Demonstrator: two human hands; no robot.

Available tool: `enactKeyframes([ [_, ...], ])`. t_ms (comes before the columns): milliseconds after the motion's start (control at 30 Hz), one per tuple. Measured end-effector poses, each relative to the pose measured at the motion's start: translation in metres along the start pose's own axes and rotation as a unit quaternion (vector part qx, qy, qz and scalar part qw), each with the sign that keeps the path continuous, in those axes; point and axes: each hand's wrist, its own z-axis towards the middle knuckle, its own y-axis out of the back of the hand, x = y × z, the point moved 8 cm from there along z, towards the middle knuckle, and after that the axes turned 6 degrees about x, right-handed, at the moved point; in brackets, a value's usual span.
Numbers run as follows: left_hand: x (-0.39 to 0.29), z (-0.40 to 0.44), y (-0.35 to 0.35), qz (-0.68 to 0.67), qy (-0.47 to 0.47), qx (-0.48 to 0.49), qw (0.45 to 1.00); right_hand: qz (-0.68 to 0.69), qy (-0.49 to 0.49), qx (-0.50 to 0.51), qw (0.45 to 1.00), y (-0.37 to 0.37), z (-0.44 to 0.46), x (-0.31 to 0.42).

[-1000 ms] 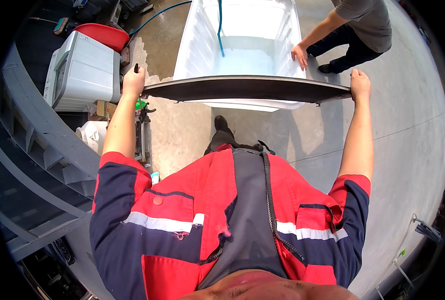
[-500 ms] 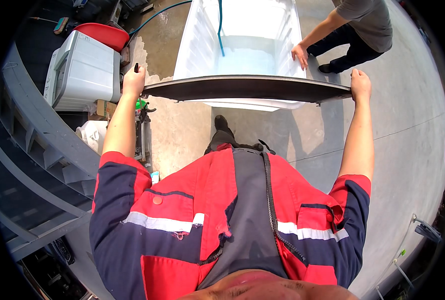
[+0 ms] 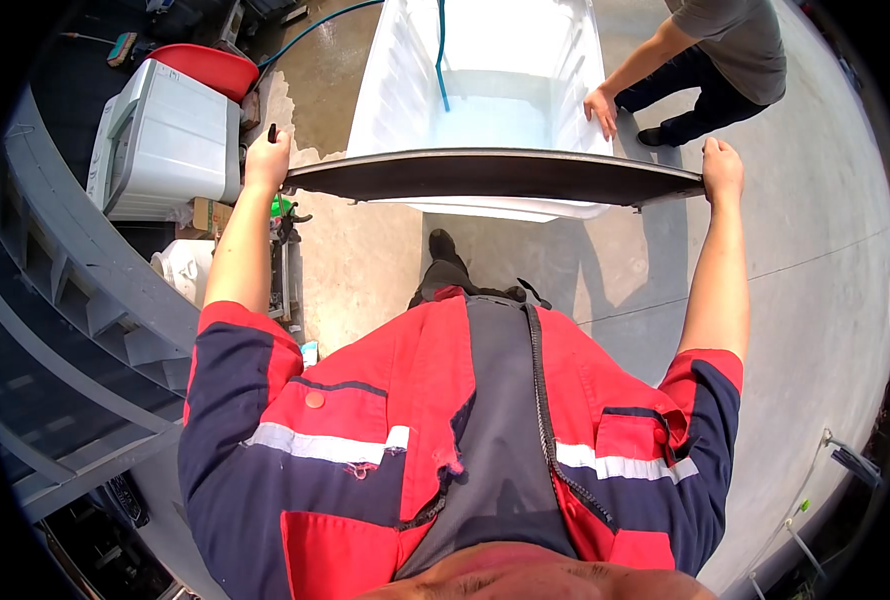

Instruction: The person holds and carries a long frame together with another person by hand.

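My left hand point(image 3: 268, 160) is closed round the left end of a wide, thin dark panel point(image 3: 495, 178), which looks like a vehicle radiator. At its other end my right hand point(image 3: 722, 168) grips the edge. I hold the panel level at arm's length, over the near end of a large white tub point(image 3: 380, 100). Clear water point(image 3: 490, 110) lies in the tub, and a green-blue hose point(image 3: 441, 60) hangs down into it. Small fittings stick out under the panel's lower edge. A small black piece shows above my left fist.
A co-worker point(image 3: 730, 60) stands at the tub's right side, one hand point(image 3: 601, 108) on its rim. To the left are a white washing machine point(image 3: 175, 130), a red basin point(image 3: 205, 70), a cardboard box point(image 3: 210, 217) and a grey metal frame point(image 3: 95, 250). Concrete floor point(image 3: 815, 230) extends right.
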Motion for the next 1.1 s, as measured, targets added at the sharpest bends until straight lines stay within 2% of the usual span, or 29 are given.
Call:
enactKeyframes([
  [1100,0.008,0.005,-0.003,0.017,0.005,0.005,1.0,0.0,0.004,0.005,1.0,-0.002,0.006,-0.005],
])
